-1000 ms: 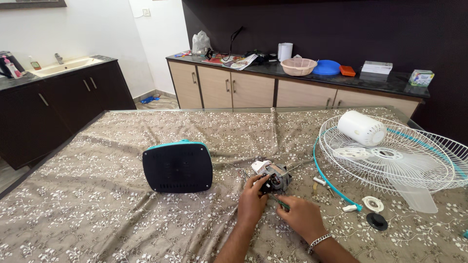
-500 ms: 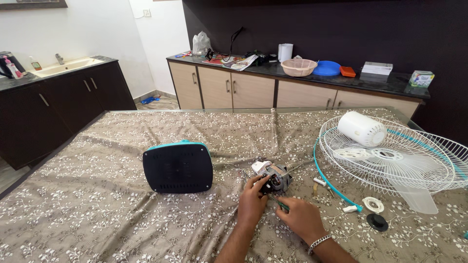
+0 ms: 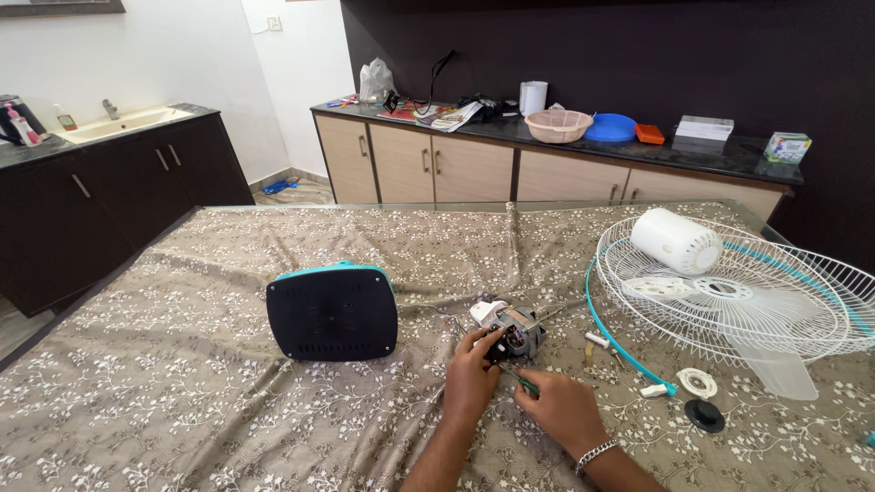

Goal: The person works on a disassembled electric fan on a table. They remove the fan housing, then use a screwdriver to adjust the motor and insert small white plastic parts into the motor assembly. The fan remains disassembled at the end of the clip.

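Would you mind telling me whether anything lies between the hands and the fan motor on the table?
Nothing visible does. The left hand already touches the motor, and the right hand holds a screwdriver aimed at it.

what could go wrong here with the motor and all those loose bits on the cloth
The small motor is steadied only by the left hand; the green-handled tool in the right hand might slip toward those fingers. The black cap and white ring lie loose on the patterned cloth and could get lost.
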